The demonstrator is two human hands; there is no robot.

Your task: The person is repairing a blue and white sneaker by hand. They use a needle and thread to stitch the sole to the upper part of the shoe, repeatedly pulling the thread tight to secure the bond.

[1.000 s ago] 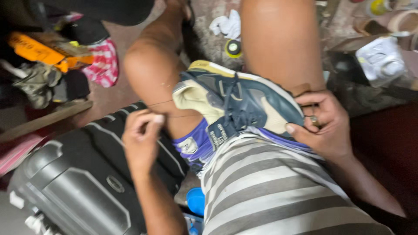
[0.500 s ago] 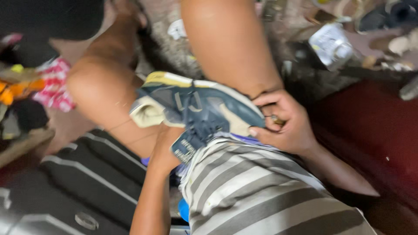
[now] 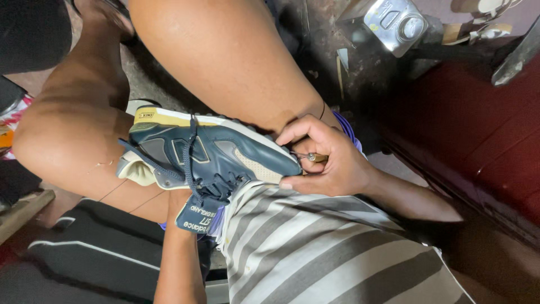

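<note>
A navy sneaker (image 3: 225,155) with a cream and yellow sole lies on its side, wedged between my bare knees. My right hand (image 3: 337,166) rests against its toe, fingers pinched on a small awl (image 3: 315,158) with a wooden handle and a metal tip. My left hand (image 3: 178,201) reaches up from below into the shoe's opening behind the loose tongue. Only its wrist shows; the fingers are hidden. A thin thread (image 3: 121,188) runs from the shoe across my left leg.
A dark bag with white stripes (image 3: 101,253) lies below my left leg. A silver boxy device (image 3: 396,19) sits on the dirty floor at the top right, beside a dark red surface (image 3: 484,129). My striped shirt (image 3: 315,253) fills the lower middle.
My left hand, which was out at the left pulling the thread, has moved to the sneaker and slipped behind its tongue. The view has swung closer to the shoe.
</note>
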